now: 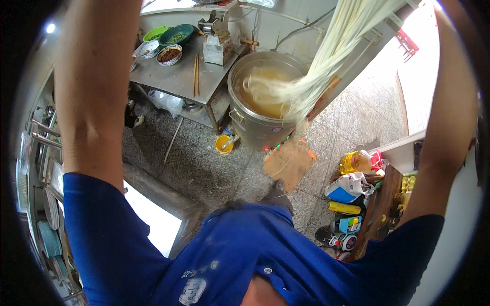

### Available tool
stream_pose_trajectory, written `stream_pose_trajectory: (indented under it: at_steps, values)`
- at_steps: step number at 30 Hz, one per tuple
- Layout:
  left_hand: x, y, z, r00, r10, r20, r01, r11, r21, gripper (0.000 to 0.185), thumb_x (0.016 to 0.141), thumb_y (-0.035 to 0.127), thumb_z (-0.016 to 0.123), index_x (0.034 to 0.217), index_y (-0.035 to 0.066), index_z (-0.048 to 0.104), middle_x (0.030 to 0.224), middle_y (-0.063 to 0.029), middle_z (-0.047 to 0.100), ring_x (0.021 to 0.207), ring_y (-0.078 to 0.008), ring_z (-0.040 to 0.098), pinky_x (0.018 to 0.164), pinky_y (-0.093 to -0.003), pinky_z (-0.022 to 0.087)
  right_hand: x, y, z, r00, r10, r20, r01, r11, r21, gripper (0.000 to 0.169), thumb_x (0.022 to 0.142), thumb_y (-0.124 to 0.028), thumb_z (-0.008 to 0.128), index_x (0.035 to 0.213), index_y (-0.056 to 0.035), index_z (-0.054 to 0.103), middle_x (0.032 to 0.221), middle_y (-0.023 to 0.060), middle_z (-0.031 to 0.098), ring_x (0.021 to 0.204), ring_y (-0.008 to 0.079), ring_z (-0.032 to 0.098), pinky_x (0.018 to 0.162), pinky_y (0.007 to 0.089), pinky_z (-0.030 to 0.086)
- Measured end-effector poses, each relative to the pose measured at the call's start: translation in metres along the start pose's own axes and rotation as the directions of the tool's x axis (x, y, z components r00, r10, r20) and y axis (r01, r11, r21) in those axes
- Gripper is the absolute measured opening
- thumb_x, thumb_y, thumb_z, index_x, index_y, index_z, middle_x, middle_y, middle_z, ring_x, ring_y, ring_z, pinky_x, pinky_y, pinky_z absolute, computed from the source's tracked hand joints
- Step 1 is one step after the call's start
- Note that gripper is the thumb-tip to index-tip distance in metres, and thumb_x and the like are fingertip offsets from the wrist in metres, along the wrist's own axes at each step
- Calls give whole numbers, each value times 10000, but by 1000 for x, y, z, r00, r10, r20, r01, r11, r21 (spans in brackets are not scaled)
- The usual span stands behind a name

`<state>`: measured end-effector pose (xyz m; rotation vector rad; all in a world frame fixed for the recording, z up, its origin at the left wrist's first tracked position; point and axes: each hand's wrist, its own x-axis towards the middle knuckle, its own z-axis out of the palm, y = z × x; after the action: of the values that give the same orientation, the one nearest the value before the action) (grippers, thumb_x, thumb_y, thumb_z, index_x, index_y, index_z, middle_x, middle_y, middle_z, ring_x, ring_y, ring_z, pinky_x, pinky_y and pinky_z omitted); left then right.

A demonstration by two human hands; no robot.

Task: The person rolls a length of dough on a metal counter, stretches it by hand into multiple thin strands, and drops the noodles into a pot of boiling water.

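Both of my hands are out of view; my raised forearms run off the top edge on either side. A thick bundle of long pale noodles [325,65] comes down from the top edge, right of centre. Its lower end, partly blurred, spreads over the right rim of a large steel pot [249,132]. What holds the upper end is hidden beyond the frame. Inside the pot is cloudy yellowish liquid [264,76], and some loose noodle strands lie across it. A pair of wooden chopsticks [196,74] rests on the steel table [172,82] left of the pot.
Bowls of food [169,56] and a noodle-pressing machine [214,42] stand on the table. A yellow tub [224,144] sits on the floor against the pot, near a flat cardboard piece [289,162]. To the right are an oil jug [354,162] and a wooden shelf [377,206].
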<state>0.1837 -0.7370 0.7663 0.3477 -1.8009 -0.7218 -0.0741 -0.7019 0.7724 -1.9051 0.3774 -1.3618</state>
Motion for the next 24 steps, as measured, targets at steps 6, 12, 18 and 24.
stream_pose_trajectory:
  at_steps: [6, 12, 18, 24]
  values:
    - [7, -65, -35, 976, -30, -218, 182, 661, 728, 498, 913, 448, 598, 1217, 53, 601, 1046, -115, 680, 881, -179, 678, 777, -307, 556, 61, 87, -64, 999, -39, -19, 35, 985, -166, 285, 893, -243, 622, 1011, 17, 629, 886, 210, 651, 880, 334, 628, 811, 437, 482]
    - [-125, -183, 79, 636, -534, -557, 733, 645, 218, 421, 945, 414, 598, 1001, 12, 712, 861, -102, 715, 741, -174, 687, 701, -317, 563, 78, 264, -131, 998, 25, -59, -47, 903, -428, 276, 872, -209, 630, 1016, 26, 639, 897, 224, 654, 907, 357, 627, 830, 449, 473]
    - [-294, -246, 195, 225, -822, -522, 909, 370, -192, 335, 953, 305, 590, 988, -1, 723, 835, -46, 663, 760, -118, 601, 686, -284, 487, -44, 450, -165, 988, 78, -134, -152, 648, -746, 272, 851, -176, 639, 1022, 36, 650, 908, 237, 656, 933, 380, 626, 849, 461, 463]
    - [-373, -234, 283, -83, -874, -478, 897, 143, -418, 292, 927, 265, 633, 956, -14, 713, 791, -15, 633, 735, -90, 548, 670, -275, 460, -234, 400, -227, 71, 978, 197, -916, 142, -376, 306, 844, -153, 611, 1103, 9, 635, 1053, 226, 662, 886, 353, 682, 813, 405, 546]
